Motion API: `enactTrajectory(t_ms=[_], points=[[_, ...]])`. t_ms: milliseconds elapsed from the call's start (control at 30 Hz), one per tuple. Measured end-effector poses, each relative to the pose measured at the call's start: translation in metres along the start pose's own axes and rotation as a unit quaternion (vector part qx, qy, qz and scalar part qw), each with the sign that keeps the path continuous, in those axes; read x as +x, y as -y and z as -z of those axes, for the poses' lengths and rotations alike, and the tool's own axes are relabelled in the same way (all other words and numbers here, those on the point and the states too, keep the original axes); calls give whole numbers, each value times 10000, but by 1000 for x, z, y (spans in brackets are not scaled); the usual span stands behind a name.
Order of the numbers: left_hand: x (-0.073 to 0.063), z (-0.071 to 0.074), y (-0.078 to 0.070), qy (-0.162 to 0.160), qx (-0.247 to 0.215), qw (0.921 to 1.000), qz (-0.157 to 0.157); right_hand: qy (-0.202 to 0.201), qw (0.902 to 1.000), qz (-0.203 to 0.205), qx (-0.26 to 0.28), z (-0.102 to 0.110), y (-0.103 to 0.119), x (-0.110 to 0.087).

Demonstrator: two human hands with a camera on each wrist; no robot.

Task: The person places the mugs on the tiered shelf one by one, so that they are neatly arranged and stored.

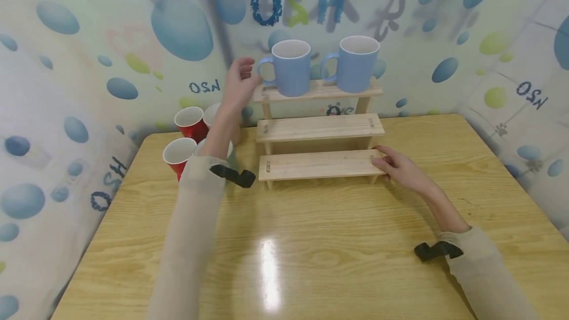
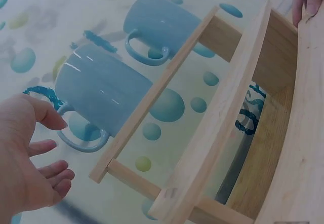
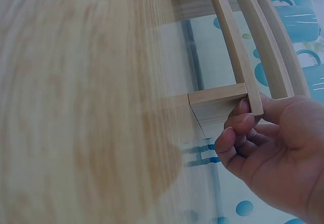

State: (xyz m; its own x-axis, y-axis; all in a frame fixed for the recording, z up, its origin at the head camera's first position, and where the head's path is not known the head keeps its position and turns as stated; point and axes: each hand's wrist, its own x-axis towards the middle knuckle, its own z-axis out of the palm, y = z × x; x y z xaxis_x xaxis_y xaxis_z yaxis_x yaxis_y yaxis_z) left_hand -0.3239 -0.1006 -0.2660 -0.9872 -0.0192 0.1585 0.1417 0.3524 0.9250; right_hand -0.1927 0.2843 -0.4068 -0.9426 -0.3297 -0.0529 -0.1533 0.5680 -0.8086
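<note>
Two light blue mugs stand upright on the top step of a three-tier wooden shelf [image 1: 320,130]. My left hand [image 1: 240,82] is beside the handle of the left mug [image 1: 292,74], its fingers loosely bent and holding nothing. In the left wrist view, that hand's index fingertip is right at the handle [image 2: 83,147]. The other mug [image 1: 357,65] sits to the right, its handle also pointing left. Down at the right end of the lowest step, my right hand [image 1: 402,171] pinches the board between thumb and fingers; the right wrist view shows this grip on the board's end [image 3: 255,105].
Left of the shelf, partly behind my left forearm, several cups stand on the wooden table [image 1: 329,246]: a red cup [image 1: 191,125], another red cup [image 1: 178,156] in front, and paler ones beside them. A patterned cloth wall [image 1: 178,28] rises behind the table.
</note>
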Motion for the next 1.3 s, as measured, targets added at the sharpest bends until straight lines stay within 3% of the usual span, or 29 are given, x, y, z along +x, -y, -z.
enactTrajectory(t_ms=[200,400,567,733,933,1300], points=[[-22,13,4,6,-325,9994,-108,14,10000,-14,10,0,1,0],[-41,25,17,-205,-449,9976,-484,15,10000,2,16,0,3,-1],[-59,37,29,-550,-545,9954,-559,31,10000,24,63,-1,2,0],[-77,48,38,-957,-1029,9881,-624,16,9999,55,94,-1,0,1],[-97,62,49,-1299,-1236,9820,-587,-4,9999,52,106,-1,-1,0],[-132,88,81,-1784,-979,9786,-313,14,10000,-23,46,-1,-3,1]])
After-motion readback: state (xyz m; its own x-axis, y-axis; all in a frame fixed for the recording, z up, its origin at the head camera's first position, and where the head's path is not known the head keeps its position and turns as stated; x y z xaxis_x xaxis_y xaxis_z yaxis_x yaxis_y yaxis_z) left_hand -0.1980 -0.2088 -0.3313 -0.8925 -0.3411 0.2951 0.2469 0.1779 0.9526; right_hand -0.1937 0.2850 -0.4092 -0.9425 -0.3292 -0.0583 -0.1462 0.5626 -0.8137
